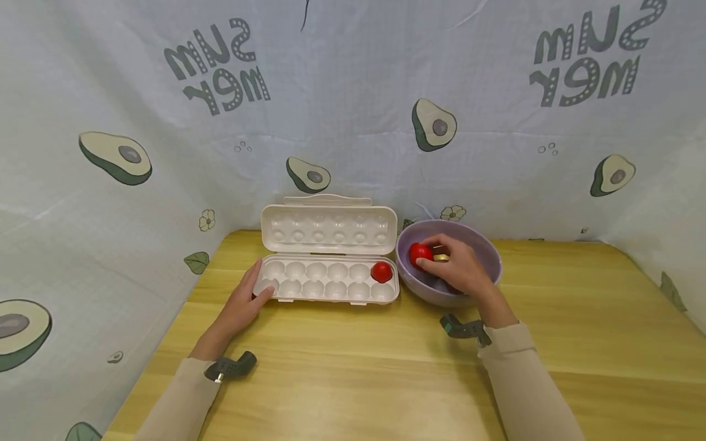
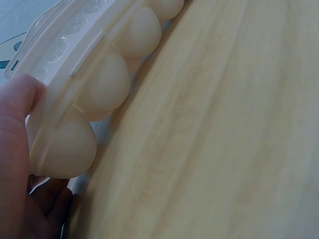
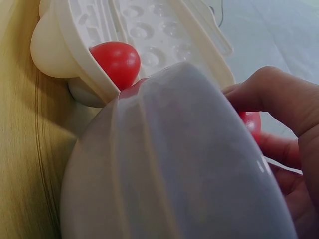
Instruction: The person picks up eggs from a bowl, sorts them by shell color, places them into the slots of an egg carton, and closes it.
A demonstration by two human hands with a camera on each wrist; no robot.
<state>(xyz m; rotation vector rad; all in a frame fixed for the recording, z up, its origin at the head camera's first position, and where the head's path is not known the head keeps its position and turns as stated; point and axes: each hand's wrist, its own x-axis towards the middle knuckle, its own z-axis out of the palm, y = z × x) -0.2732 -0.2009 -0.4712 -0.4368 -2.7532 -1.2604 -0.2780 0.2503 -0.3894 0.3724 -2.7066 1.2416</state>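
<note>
Red egg-shaped piece (image 1: 421, 255): one, inside the purple bowl (image 1: 489, 245); probably light, smooth, slippery; I'd grasp its middle.
My right hand (image 1: 463, 267): pinches that piece.
My left hand (image 1: 241, 307): grips the egg carton (image 1: 336, 299) at its left end.
Carton: one; twelve cups, second red piece (image 1: 382, 272) back-right.
Bowl: one; other contents part-hidden, uncountable.

Looking forward and down from the head across the surface (image 1: 331, 355). From the left wrist, peering closely along the egg carton (image 2: 107, 82). From the right wrist, facing the purple bowl (image 3: 189, 144) closely, sharing one egg carton end with the head view.
</note>
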